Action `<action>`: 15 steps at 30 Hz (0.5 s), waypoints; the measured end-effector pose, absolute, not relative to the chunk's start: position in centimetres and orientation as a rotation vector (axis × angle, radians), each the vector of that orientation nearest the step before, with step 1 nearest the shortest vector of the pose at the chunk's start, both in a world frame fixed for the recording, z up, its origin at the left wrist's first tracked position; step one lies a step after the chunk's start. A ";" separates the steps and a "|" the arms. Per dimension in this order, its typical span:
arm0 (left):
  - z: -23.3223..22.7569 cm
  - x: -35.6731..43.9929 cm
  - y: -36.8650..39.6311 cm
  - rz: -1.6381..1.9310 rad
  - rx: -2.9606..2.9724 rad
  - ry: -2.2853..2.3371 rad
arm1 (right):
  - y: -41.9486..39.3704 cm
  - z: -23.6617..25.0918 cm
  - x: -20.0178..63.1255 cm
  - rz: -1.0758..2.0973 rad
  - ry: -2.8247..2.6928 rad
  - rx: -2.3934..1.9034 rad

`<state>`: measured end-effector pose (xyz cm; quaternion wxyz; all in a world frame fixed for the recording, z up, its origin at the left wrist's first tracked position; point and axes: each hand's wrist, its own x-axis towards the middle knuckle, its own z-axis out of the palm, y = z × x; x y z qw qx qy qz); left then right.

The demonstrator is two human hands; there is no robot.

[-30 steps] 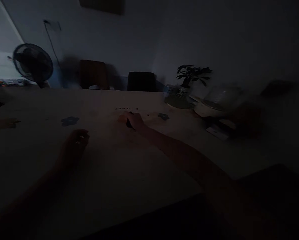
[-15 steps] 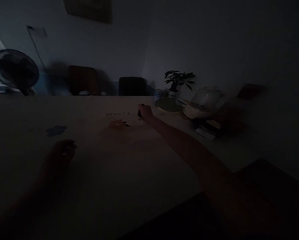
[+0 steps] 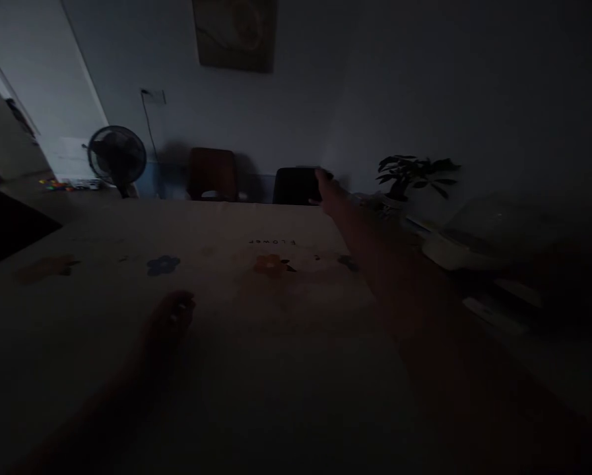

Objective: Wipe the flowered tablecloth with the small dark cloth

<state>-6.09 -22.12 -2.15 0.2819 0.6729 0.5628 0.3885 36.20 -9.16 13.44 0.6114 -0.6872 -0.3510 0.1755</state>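
Observation:
The picture is very dark. My right hand [image 3: 329, 190] is stretched far forward, raised above the far part of the table, in front of a black chair. Its thumb and fingers are bent around something dark that blends with the chair; its kind cannot be made out. My left hand [image 3: 174, 313] rests low over the pale tablecloth [image 3: 236, 356], fingers loosely curled with light gaps between them and no object visible in them. Nearest to it is a printed blue flower [image 3: 163, 265]. An orange printed flower [image 3: 270, 265] and upside-down lettering lie between the hands.
A potted plant [image 3: 414, 173] and a pale bowl-shaped container with a clear cover [image 3: 444, 251] stand on the right. Beyond the table are a brown chair [image 3: 212, 173], the black chair [image 3: 290, 186] and a fan [image 3: 117, 155]. A picture [image 3: 236, 33] hangs on the wall.
My right hand has risen from the tabletop and reached further away, the dark thing seemingly still in it. The view has turned left. My left hand keeps about the same place and pose.

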 end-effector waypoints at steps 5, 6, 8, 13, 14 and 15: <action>-0.7 -5.6 -23.2 0.991 1.849 1.489 | -10.4 9.7 35.4 0.586 -0.719 -1.626; -0.4 -5.4 -23.3 0.984 1.845 1.489 | -10.8 9.3 35.3 0.598 -0.729 -1.634; 0.0 -5.3 -23.4 0.990 1.818 1.480 | -11.7 8.9 35.2 0.623 -0.769 -1.646; -0.3 -5.6 -22.6 1.044 1.751 1.392 | -14.5 8.5 32.9 0.783 -1.009 -1.658; -0.5 -5.7 -22.3 1.062 1.752 1.386 | -15.1 8.3 32.0 0.825 -1.058 -1.648; -0.7 -5.8 -22.1 1.085 1.752 1.386 | -15.9 8.2 30.9 0.868 -1.108 -1.636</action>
